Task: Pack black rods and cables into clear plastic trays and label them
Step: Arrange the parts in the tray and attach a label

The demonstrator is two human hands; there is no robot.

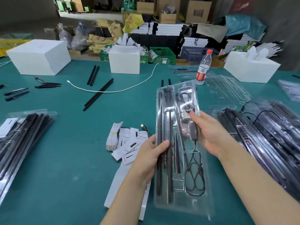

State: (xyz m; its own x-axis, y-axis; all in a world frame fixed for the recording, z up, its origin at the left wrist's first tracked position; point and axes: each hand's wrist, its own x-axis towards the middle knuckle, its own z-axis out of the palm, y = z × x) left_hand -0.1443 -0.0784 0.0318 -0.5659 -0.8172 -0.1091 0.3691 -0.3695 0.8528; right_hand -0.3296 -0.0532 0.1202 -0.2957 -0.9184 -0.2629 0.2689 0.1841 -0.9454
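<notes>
A clear plastic tray (191,202) lies lengthwise above the green table, lifted between both hands. It holds black rods (162,120) along its left side and a coiled black cable (194,176) on its right. My left hand (151,153) grips the tray's left edge, thumb on top of the rods. My right hand (209,132) holds the right edge, thumb pressing near the cable's plug. A pile of white paper labels (123,140) lies just left of the tray. Loose black rods (99,93) lie farther back.
Stacks of filled trays sit at the left (21,140) and right (263,140). Empty clear trays (227,88), a water bottle (203,67), a white cable (113,90) and three white boxes (39,57) stand at the back. A white sheet (123,189) lies under my left arm.
</notes>
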